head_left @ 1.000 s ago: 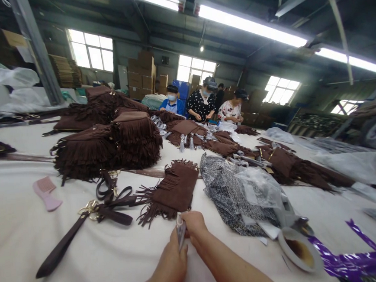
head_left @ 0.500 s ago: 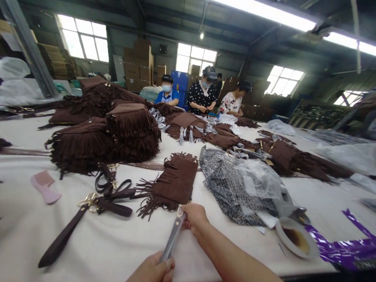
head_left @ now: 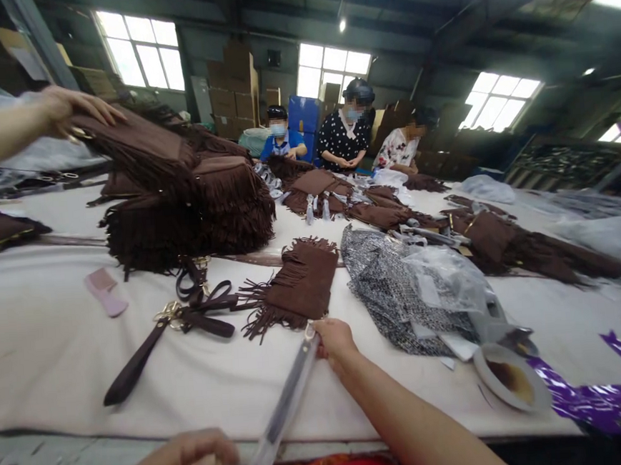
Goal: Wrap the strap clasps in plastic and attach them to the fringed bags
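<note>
My right hand (head_left: 334, 338) is closed on the far end of a grey translucent strip (head_left: 288, 399), right at the metal ring of a small brown fringed bag (head_left: 301, 283) lying flat on the white table (head_left: 44, 339). The strip runs taut, down and left, to my left hand (head_left: 183, 463) at the table's near edge, whose fingers are curled about its lower end. Left of the bag lie brown straps with gold clasps (head_left: 162, 330).
A pile of brown fringed bags (head_left: 195, 206) stands behind; another person's hand (head_left: 67, 105) rests on its top from the left. A pink comb (head_left: 104, 292), speckled fabric under plastic bags (head_left: 395, 290), a tape roll (head_left: 510, 381) and purple foil (head_left: 608, 395) lie around. Three people (head_left: 346, 136) work at the far end.
My left hand has drawn back toward me, stretching the strip out long, while my right hand stayed at the bag. Another person's hand has come in at the upper left onto the pile.
</note>
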`<state>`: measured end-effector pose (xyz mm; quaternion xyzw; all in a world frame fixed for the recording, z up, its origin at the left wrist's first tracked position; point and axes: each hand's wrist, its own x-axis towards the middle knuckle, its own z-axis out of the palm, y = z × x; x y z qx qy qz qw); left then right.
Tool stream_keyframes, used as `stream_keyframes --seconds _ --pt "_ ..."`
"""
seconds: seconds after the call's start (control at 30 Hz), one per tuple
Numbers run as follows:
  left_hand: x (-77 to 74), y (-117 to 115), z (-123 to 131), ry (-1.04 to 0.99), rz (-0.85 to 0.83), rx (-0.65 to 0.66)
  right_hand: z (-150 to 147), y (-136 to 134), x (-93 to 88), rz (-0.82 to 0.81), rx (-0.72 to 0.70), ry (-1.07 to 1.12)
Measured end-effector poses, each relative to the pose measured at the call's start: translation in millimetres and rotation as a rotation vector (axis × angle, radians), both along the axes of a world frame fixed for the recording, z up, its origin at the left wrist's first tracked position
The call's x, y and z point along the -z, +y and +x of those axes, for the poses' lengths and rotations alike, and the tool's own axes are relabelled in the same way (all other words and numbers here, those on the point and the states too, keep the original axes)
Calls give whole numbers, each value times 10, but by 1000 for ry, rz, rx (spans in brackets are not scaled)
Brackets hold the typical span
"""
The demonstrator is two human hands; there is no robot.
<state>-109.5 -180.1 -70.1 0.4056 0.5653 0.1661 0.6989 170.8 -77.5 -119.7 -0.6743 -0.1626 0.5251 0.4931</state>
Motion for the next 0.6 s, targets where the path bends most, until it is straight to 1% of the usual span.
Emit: stream_keyframes --seconds 0.03,0.1,0.13,0.17,0.2,0.27,0.33,0.4,0.47,0.5,0.6 --pt "-80 137 18 -27 67 65 -5 -4 -1 2 -4 2" --pt "-196 408 205 -2 207 -9 -16 -13 -4 11 -13 5" --pt "-220 517 363 -10 206 -33 -20 -16 -6 16 -16 5" --pt "-221 599 546 -38 169 -20 -24 -18 -9 21 -18 3" --pt "-198 652 738 -52 142 0 -26 -19 -11 26 -20 0" --pt "-103 677 1089 -63 153 76 -25 -19 -13 37 -22 -7" --pt "18 639 1330 -144 84 121 -20 -19 -11 49 -23 -18" --pt "120 594 1448 -275 -75 84 -16 -20 -5 56 -23 -30" --pt "181 579 1487 -370 -198 14 -15 -20 4 58 -26 -43" --pt "197 586 1495 -391 -220 -7 -16 -19 9 57 -28 -49" --pt "211 642 1526 -416 -218 -28 -23 -19 15 54 -42 -63"
